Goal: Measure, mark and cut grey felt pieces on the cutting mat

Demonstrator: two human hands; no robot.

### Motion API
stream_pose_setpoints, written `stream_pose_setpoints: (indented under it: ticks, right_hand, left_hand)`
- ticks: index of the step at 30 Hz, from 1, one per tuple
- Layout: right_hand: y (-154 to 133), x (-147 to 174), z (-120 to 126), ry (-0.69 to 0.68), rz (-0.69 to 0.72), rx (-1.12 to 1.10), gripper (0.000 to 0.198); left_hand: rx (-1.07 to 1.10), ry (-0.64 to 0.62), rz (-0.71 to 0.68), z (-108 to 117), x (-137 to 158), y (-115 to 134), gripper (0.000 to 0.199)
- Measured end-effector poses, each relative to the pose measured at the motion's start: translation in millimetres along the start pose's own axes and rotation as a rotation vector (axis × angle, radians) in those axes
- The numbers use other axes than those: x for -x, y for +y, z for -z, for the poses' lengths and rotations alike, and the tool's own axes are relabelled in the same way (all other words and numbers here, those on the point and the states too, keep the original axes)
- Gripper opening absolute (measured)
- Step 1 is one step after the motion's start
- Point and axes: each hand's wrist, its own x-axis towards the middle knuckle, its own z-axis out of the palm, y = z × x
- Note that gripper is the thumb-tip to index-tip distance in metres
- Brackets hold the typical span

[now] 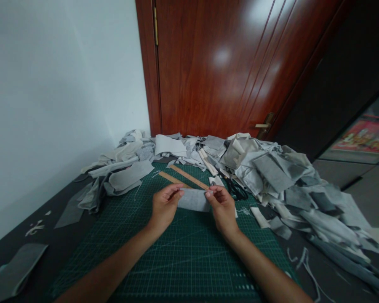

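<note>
The left hand (pixel 164 205) and right hand (pixel 224 207) each pinch an end of the grey cloth (pixel 194 200), the grip closed on its upper corners. The cloth is spread between them over the green mat (pixel 177 261) on the table (pixel 60 240). Just beyond lie two wooden strips (pixel 189 177); black scissors (pixel 236 192) rest to the right, beside heaped scraps (pixel 274 172).
</note>
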Motion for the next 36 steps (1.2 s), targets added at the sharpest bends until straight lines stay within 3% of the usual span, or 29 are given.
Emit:
stream_pose_setpoints:
  ticks: [7, 16, 32, 36]
  right_hand:
    - [0.5, -0.6, -0.8, 0.024, 0.030, 0.011, 0.025]
    - [4.6, 2.2, 1.9, -0.063, 0.065, 0.124, 0.017]
    - [10.4, 3.4, 4.1, -0.063, 0.136, 0.194, 0.010]
    - [12.3, 3.8, 3.7, -0.057, 0.119, 0.127, 0.026]
  left_hand:
    - [-0.041, -0.009, -0.042, 3.0, -2.2, 1.7, 0.013]
    - [-0.138, 0.001, -0.091, 2.0, 1.5, 6.6, 0.012]
    - [-0.227, 0.024, -0.153, 3.4, 4.4, -1.0, 0.012]
    - [-0.279, 0.023, -0.169, 5.8, 5.4, -5.8, 0.016]
